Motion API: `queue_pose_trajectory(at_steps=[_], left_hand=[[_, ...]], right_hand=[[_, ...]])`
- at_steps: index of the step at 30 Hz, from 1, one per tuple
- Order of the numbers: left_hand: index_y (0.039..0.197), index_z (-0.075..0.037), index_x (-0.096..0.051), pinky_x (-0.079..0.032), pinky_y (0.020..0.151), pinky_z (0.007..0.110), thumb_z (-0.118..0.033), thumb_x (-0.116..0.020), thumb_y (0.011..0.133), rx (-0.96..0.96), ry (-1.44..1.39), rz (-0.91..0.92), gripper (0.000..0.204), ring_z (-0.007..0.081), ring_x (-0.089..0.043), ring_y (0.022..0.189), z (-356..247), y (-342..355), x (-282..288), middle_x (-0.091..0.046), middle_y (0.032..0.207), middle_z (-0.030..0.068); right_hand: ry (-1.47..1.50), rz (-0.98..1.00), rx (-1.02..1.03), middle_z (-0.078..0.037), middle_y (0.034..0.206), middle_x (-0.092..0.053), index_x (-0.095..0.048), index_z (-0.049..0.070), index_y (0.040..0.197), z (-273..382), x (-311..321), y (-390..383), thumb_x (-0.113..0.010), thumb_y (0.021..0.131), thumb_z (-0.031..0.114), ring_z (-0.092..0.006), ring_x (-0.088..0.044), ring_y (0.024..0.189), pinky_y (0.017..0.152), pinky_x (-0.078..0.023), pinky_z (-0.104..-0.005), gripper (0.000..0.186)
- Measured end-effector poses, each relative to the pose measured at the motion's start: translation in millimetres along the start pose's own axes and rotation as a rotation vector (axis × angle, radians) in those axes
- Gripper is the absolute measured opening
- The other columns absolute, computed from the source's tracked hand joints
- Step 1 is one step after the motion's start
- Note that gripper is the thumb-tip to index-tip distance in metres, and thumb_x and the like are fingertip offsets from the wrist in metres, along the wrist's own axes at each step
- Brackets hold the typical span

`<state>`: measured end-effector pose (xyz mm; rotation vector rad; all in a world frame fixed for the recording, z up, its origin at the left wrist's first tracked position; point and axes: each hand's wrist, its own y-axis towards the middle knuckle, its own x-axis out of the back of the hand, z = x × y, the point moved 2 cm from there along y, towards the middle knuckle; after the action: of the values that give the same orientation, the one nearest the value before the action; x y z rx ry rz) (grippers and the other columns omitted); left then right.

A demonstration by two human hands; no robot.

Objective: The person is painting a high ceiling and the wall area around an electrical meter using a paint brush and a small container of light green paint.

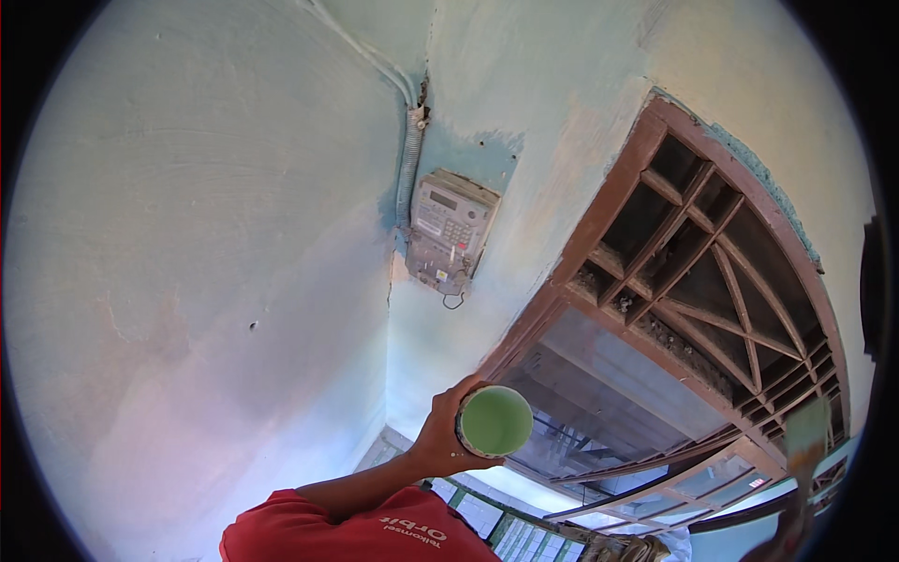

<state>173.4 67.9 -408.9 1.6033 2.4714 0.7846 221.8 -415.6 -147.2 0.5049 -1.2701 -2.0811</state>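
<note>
My left hand (437,431), at the lower middle, is wrapped round a cup of pale green liquid (496,421), likely paint. At the lower right a paintbrush (807,431) with green-stained bristles points upward, held in my right hand (782,534), which is partly in shadow at the picture's edge. Above the cup, a grey electricity meter (453,229) is fixed to the patchy blue-white wall (524,211), with a conduit (408,164) running up beside it.
A plain wall (197,215) fills the left side, meeting the meter's wall in a corner. On the right are a brown wooden lattice vent (698,201) and glazed window (599,384). A green slatted piece (524,539) lies low behind my red sleeve (281,529).
</note>
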Motion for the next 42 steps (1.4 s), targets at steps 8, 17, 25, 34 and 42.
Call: queue_pose_trajectory(at_steps=[8,17,25,34,42], left_hand=[[0.163,-0.006,-0.017,-0.046,0.114,0.047,-0.027,-0.103,0.064,-0.050,-0.088,-0.107,0.133,0.0371,-0.054,0.139,-9,-26,35,-0.049,0.151,0.0232],[0.164,-0.008,-0.012,-0.045,0.114,0.048,-0.018,-0.105,0.059,0.016,-0.021,-0.225,0.141,0.0341,-0.051,0.140,-5,-64,82,-0.046,0.149,0.0216],[0.161,-0.003,-0.018,-0.049,0.111,0.047,-0.022,-0.105,0.059,0.040,0.025,-0.393,0.136,0.0367,-0.058,0.134,-6,-85,106,-0.051,0.148,0.0249],[0.162,-0.003,-0.018,-0.049,0.112,0.047,-0.021,-0.105,0.059,0.003,0.020,-0.357,0.136,0.0361,-0.057,0.135,-6,-77,117,-0.051,0.148,0.0241],[0.162,-0.002,-0.019,-0.047,0.112,0.047,-0.024,-0.105,0.058,-0.041,-0.068,-0.321,0.137,0.0358,-0.057,0.135,-3,-61,99,-0.052,0.147,0.0235]], right_hand=[[0.885,0.464,-0.310,-0.009,0.097,-0.071,-0.060,0.003,0.123,73,-236,-39,-0.079,0.093,0.010,-0.0144,-0.068,0.082,0.070,-0.053,-0.0238,0.036],[1.289,0.442,-0.297,-0.013,0.104,-0.075,-0.058,-0.004,0.134,230,-384,-48,-0.080,0.091,0.005,-0.0164,-0.073,0.088,0.084,-0.058,-0.0282,0.049],[1.442,0.459,-0.426,-0.013,0.109,-0.074,-0.062,0.000,0.120,253,-429,-54,-0.070,0.098,0.009,-0.0210,-0.074,0.092,0.083,-0.061,-0.0315,0.026],[1.368,0.630,-0.138,-0.028,0.128,-0.068,-0.054,0.000,0.124,261,-421,-69,-0.054,0.106,0.012,-0.0240,-0.076,0.086,0.084,-0.064,-0.0383,0.021],[1.325,0.796,-0.263,-0.029,0.130,-0.067,-0.055,0.000,0.122,239,-404,-86,-0.072,0.097,0.002,-0.0234,-0.076,0.093,0.089,-0.063,-0.0365,0.030]])
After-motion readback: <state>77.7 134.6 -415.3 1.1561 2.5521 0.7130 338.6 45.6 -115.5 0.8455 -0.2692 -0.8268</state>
